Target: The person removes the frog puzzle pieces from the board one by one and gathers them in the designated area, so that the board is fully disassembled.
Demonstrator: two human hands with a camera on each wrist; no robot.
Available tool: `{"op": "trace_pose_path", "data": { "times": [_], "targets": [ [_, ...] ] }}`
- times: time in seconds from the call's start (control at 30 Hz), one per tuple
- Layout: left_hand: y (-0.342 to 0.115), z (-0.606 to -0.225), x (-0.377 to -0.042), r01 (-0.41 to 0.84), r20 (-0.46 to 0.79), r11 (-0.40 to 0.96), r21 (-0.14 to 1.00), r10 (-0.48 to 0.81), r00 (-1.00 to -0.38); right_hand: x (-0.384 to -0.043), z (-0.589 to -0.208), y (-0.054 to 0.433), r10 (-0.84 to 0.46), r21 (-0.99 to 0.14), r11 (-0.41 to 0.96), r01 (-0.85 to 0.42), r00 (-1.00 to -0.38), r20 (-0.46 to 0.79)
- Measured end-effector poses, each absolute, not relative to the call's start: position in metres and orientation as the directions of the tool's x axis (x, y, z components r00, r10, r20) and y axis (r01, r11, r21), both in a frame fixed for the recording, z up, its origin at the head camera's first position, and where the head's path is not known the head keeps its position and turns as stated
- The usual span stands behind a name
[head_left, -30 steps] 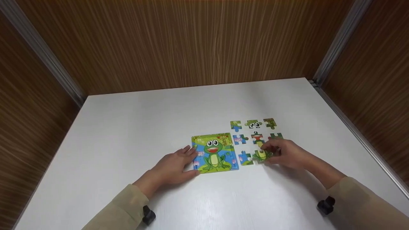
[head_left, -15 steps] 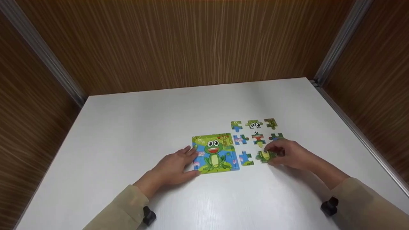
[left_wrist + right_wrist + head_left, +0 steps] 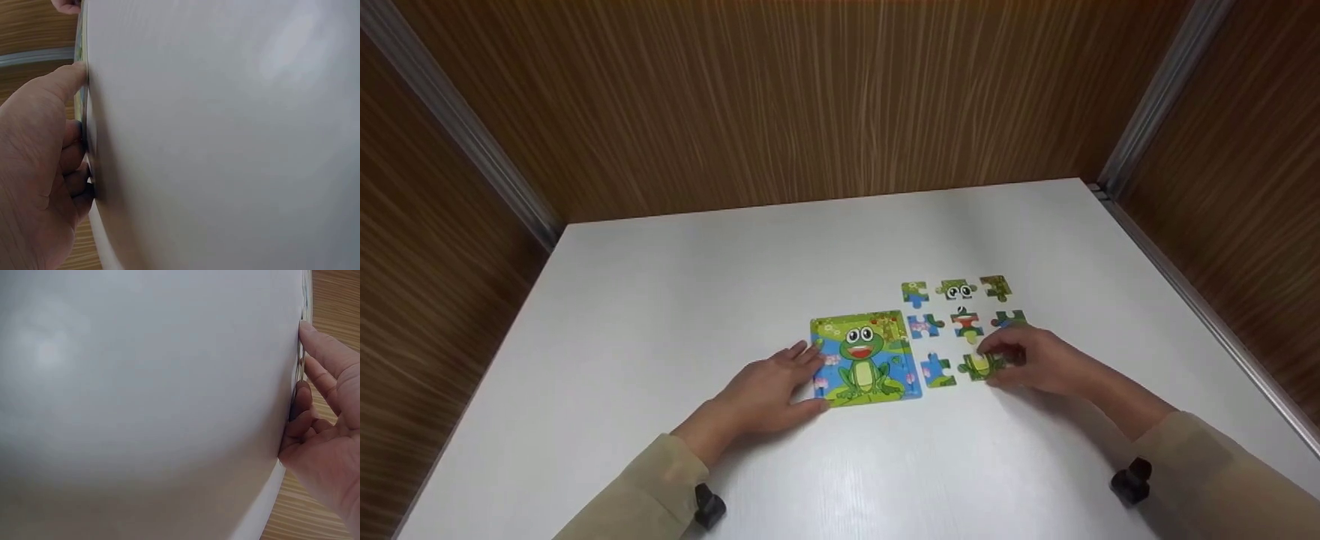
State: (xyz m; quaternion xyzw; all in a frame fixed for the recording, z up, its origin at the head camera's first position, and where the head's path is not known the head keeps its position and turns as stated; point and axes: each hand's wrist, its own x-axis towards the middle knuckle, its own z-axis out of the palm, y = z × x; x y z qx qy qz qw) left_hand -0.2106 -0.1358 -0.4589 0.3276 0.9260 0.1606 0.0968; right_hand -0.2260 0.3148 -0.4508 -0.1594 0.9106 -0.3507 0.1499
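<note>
In the head view a square frog picture board [image 3: 864,375] lies flat on the table. My left hand [image 3: 765,391] rests at its left edge, with thumb and fingertips touching the border. To the board's right, my right hand [image 3: 1044,361] pinches a frog-belly puzzle piece [image 3: 979,367] between thumb and fingers, at table level. Left of that piece lies a blue and green corner piece [image 3: 937,372]. Just above it sits the frog-mouth piece [image 3: 966,324]. My right hand partly covers a green and blue piece [image 3: 1007,318]; what lies under its palm is hidden.
Farther back lie a frog-eyes piece [image 3: 958,291], a green and blue piece [image 3: 915,293] and a brownish-green piece [image 3: 997,287]. Beside the board is a pink-flower piece [image 3: 924,327]. The white table [image 3: 697,285] meets wood-grain panels [image 3: 810,105] at the back and sides.
My right hand has slid the frog-belly piece slightly to the right, then a little back left, leaving a wider gap beside the corner piece. The left hand and board stay put.
</note>
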Motion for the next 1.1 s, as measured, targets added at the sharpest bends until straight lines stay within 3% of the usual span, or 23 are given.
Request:
{"op": "trace_pose_path", "data": {
  "times": [0.87,1.1],
  "targets": [
    [-0.1351,-0.4602,-0.211,0.573,-0.088,0.736,0.362,0.638,-0.765,-0.2222,-0.4517,0.3168,-0.391,-0.708,0.69,-0.152,-0.901,-0.188],
    [-0.1361,-0.4583,-0.2096,0.573,-0.092,0.73,0.372,0.643,-0.76,-0.2219,-0.4522,0.3182,-0.376,-0.759,0.641,-0.118,-0.91,-0.176]
  ]
}}
